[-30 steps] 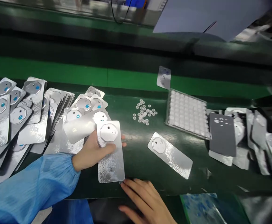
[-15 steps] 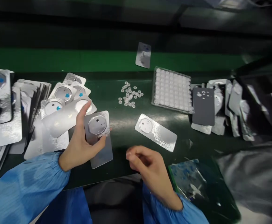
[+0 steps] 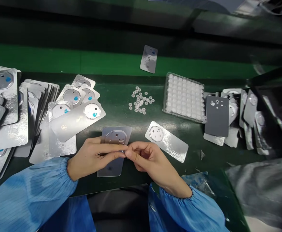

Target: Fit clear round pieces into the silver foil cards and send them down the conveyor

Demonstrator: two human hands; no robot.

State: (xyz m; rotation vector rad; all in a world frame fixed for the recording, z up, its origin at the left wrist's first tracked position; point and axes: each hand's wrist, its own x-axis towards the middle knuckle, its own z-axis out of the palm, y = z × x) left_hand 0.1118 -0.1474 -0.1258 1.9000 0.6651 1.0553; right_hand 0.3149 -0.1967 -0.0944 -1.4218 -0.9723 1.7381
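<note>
Dark green work surface (image 3: 136, 119), brighter green strip (image 3: 83, 62) behind it, shadowed dark ledge beyond, dim light

Both arms wear light blue sleeves with elastic-gathered cuffs.

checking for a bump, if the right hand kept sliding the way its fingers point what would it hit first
The right hand points leftward; its fingertips already meet the left hand at the silver plate that hand holds.
</note>
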